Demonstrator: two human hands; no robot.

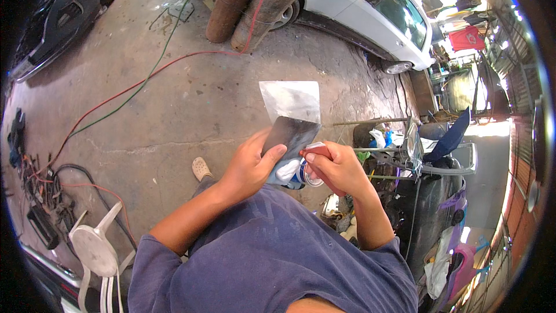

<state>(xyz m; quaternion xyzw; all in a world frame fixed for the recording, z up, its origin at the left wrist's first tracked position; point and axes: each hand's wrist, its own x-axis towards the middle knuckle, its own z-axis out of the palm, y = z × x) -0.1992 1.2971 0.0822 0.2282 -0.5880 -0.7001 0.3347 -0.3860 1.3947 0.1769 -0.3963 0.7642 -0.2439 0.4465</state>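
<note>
My left hand (255, 159) is closed on the edge of a dark flat plate (295, 129), with the thumb across its face. Beyond the plate's far edge shows a pale, shiny sheet (292, 99); whether the two are joined I cannot tell. Between the fingers and thumb of my right hand (339, 168) is a reddish-brown flat piece (331, 182), its upper end beside the plate's right edge. Below the plate, between both hands, a white and blue can (311, 175) is partly hidden. A white lump (287, 170) sits against it; its kind is unclear.
Gas cylinders (263, 14) stand ahead, near a white car (347, 11). Red and green hoses (156, 71) cross the concrete floor. A dark car (63, 17) is at far left, a white plastic chair (95, 249) at lower left. Car parts and clutter (428, 168) crowd the right.
</note>
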